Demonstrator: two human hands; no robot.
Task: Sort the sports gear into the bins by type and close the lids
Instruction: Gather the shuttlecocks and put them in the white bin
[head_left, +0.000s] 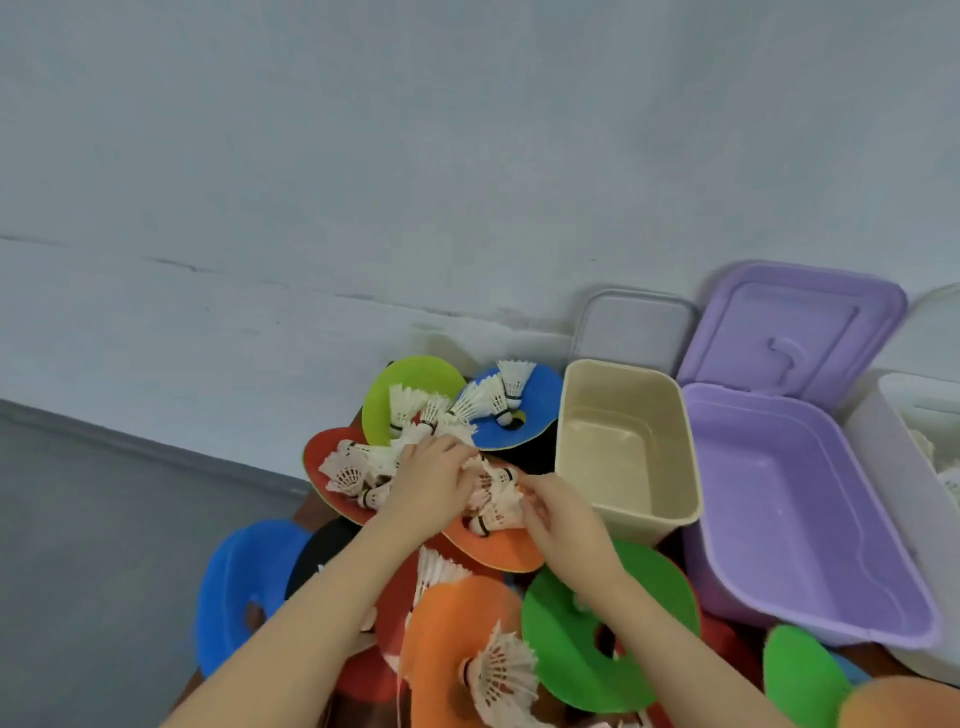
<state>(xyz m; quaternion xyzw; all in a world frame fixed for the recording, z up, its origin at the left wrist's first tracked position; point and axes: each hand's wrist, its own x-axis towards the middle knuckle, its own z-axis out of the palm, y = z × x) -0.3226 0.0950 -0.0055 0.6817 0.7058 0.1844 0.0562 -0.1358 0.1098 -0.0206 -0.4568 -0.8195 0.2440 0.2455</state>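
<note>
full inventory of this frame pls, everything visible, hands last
shuttlecocks: many, white, scattered over the paddle pile, a bunch under both hands
round paddles: about a dozen; blue, green, lime, red, orange, black; heaped left of the bins
beige bin: one, open, no contents visible, right of the pile
purple bin: one, open, no contents visible, right of the beige bin
purple lid: one, propped behind its bin
clear lid: one, against the wall behind the beige bin
white bin: one, far right, contents unclear
left hand: gathering shuttlecocks
right hand: gathering the same bunch
</note>
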